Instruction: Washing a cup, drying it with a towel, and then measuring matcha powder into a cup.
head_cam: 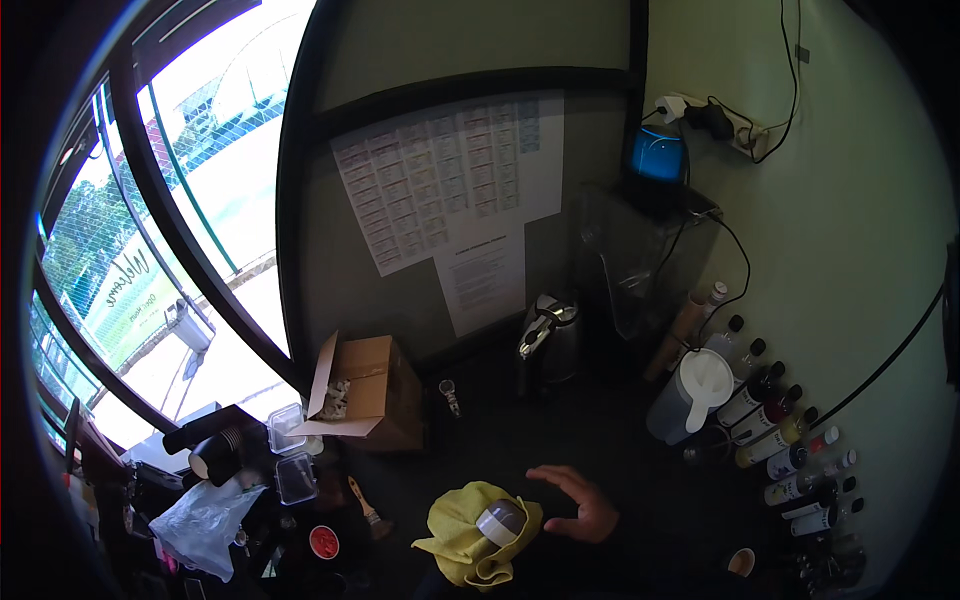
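Observation:
My right hand (581,502) is just right of a yellow cloth (457,525), fingers spread and thumb apart, with nothing in it. The cloth is bunched around a rounded grey-and-white object (502,523), perhaps a cup or glass; its lower part is hidden in the folds. A gap shows between my fingers and the cloth. My left hand is not in view; whether it is under the cloth cannot be told. Left of the cloth lie a flat wooden-handled brush (367,508) and a small tub of red contents (325,542).
An open cardboard box (390,405), a wristwatch (450,397) and an electric kettle (551,341) stand along the back. At right are a lidded pitcher (690,397), several bottles (772,442) and a paper cup (741,562). A plastic bag (206,525) and clear containers (296,478) crowd the left.

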The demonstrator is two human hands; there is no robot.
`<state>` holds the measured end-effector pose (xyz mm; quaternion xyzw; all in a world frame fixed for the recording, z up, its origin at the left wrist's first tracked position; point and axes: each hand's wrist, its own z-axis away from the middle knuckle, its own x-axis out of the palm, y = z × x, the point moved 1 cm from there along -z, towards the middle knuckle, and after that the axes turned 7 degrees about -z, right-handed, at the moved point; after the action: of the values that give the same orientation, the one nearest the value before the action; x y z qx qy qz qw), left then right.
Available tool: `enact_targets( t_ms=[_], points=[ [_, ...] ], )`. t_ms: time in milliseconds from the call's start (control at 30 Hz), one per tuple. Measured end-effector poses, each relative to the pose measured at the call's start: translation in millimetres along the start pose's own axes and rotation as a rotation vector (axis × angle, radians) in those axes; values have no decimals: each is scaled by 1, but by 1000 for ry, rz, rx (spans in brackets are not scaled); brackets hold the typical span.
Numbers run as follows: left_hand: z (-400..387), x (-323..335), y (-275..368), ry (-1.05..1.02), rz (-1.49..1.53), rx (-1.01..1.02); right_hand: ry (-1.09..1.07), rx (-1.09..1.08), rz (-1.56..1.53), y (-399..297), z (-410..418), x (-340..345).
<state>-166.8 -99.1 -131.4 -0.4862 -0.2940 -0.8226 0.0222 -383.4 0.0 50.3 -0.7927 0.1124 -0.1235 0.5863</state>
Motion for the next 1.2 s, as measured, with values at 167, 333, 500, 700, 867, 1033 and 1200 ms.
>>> enact_targets(
  t_ms=[167,333,500,700,867,1033,1200],
  points=[
    [23,106,10,160,-206,105,-352,150,46,-3,7,22],
    [0,113,-36,147,554,371,-78,14,36,16,15,49],
    [-1,79,-34,226,326,332,-4,163,107,13,18,42],
    [9,37,-22,347,-10,298,-93,-80,249,1,10,47],
    [21,109,-13,438,-63,235,-65,-82,405,-5,14,58],
    [23,116,-14,347,87,201,20,41,191,-8,13,65],
    [15,102,-21,136,-173,262,-25,-187,684,0,2,42]
  ],
)
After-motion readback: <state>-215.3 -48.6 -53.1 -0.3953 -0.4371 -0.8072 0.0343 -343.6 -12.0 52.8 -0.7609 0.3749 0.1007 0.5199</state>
